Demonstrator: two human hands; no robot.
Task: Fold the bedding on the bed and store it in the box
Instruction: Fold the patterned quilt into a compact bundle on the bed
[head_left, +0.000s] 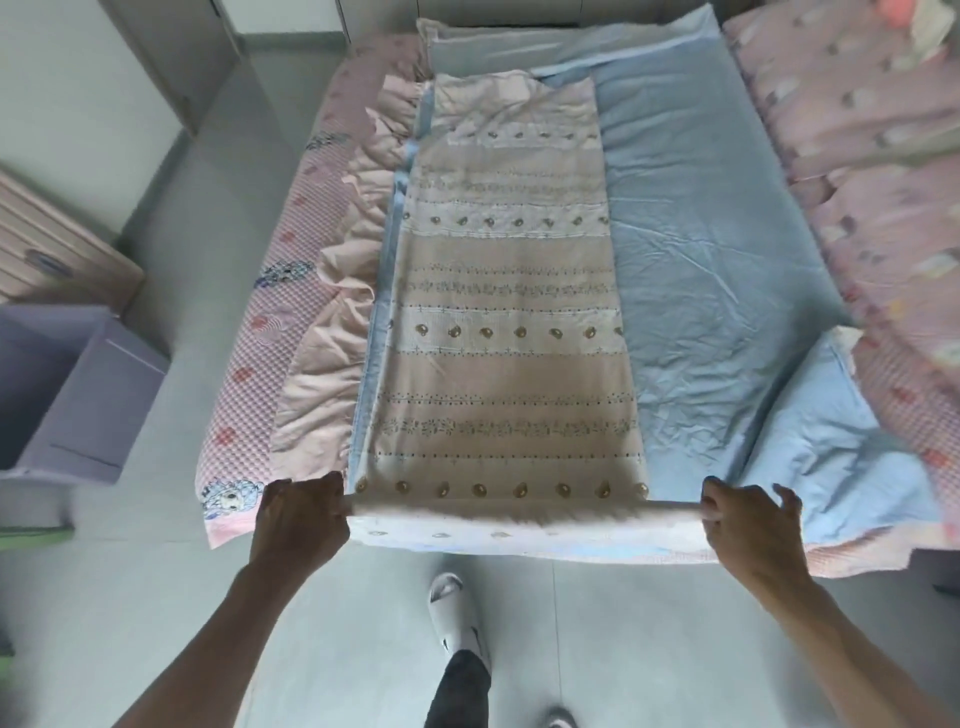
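1. At the bottom of the frame stands the person: two bare forearms, one leg and a white shoe (453, 605) on the pale floor (623, 649).
2. The left hand (301, 519) is clenched on the near left corner of the bedding (509, 364), fingers curled round its edge; the right hand (748, 525) grasps the near right corner the same way, thumb over the rolled hem.
3. The bedding lies lengthwise on the bed (701, 260), in the middle of the frame: a long patterned strip running from the hands toward the top, with blue lining and a pink ruffle along its left side.
4. My reading is that the near edge is about to be carried to the far end. To do it well, keep both corners level and taut, lift evenly, and lay the near edge square on the far edge so the sides line up.
5. The box (88, 395), lilac and open, sits on the floor at the left, well apart from the bedding.
6. Hard to tell: how many layers the strip has, and what lies under it. The far edge at the top looks rumpled. The pink quilt (857, 156) at the right is cut off, and the fingertips under the hem are hidden.
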